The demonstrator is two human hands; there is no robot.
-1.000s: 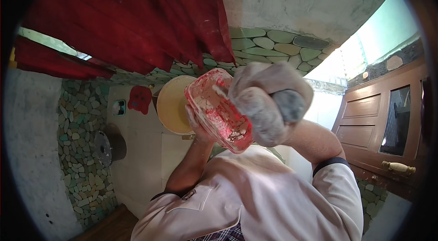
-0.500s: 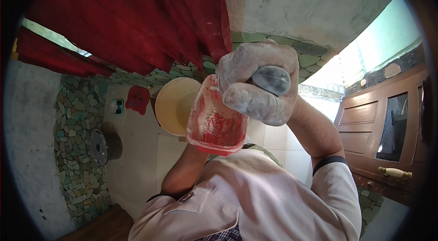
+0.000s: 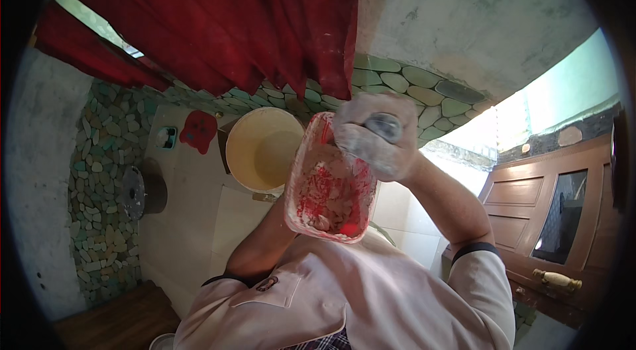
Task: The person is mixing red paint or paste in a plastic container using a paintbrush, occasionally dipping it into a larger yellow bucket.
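My right hand (image 3: 371,152), coated in pale dust and slightly blurred, is closed around a tool's dark rounded handle (image 3: 384,127). Only the handle's butt shows; the working end is hidden below the fist. Beneath and beside this hand is a tilted red plastic tub (image 3: 331,238), its inside smeared with whitish paste and lumps. My left forearm (image 3: 262,244) runs up under the tub, which it holds in the air in front of my chest. The left hand itself is hidden behind the tub.
A cream bucket (image 3: 242,151) stands on the pale tiled floor, left of the tub. Farther left are a red stool-like item (image 3: 199,131) and a dark cylindrical container (image 3: 154,184). A red curtain (image 3: 218,12) hangs ahead; a brown wooden door (image 3: 523,217) is at right.
My right fist has lowered toward the tub, with the handle still in it. The tub has moved slightly right and nearer my chest, showing more of its inside. The whole view has shifted a little.
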